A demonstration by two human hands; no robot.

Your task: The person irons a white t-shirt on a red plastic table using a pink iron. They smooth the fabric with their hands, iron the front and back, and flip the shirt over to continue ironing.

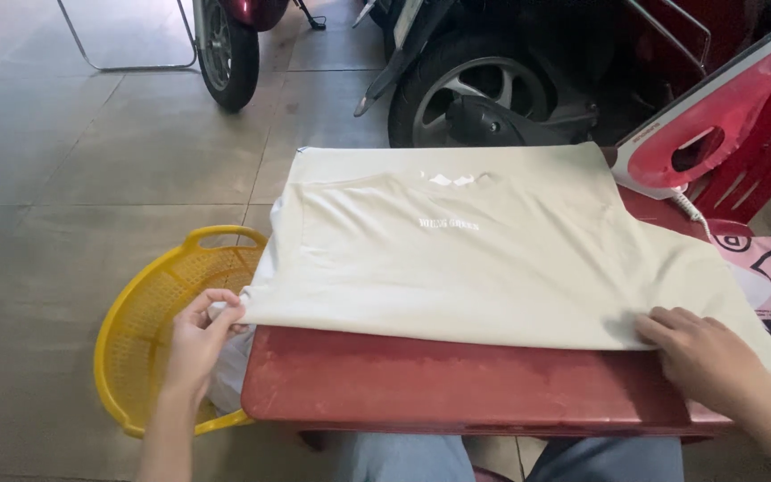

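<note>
Here, my left hand (196, 337) pinched the corner of the cream shirt (457, 254) by the yellow basket (136, 348). My right hand (702, 353) lay flat and open on its other side. The shirt was spread over the red table (457, 384).

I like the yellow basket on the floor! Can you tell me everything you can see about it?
The yellow basket looks like plastic, round, with small mesh holes all over and a loop handle on its far rim. It sits upright on the grey tiled floor, left of the red table, which hides its right side. White cloth hangs over that edge. The left hand is just above it, pinching the cream shirt, not the basket.
</note>
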